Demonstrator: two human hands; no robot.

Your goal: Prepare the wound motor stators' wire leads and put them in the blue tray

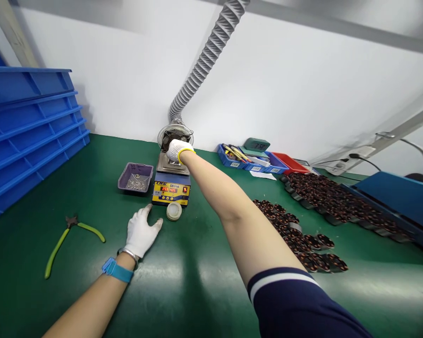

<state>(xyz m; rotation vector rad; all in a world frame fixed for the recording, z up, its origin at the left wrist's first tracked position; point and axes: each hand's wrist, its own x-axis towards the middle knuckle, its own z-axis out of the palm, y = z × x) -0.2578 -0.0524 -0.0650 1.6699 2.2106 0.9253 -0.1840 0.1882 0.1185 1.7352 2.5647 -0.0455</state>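
- right hand (176,150): gloved, arm at full stretch, over the open top of the solder pot (171,189); fingers curled downward, and whether they pinch anything cannot be told from here.
- left hand (141,232): gloved, spread flat on the bench (197,286), holding nothing, just beside a small white round tub (174,211).
- solder pot: at the back of the bench, red digits lit, a small fan (175,134) and a ribbed duct (206,58) behind it.
- purple tray (121,182): left of the pot, metal bits inside.
- green-handled cutters (58,249): lying untouched, well left of the hand.
- copper-wound coils (296,239): heaped in rows to the right, none near the pot; by the look of it most of the pile is unhandled, though done and undone pieces cannot be told apart.
- blue crates (28,126): stacked at far left.
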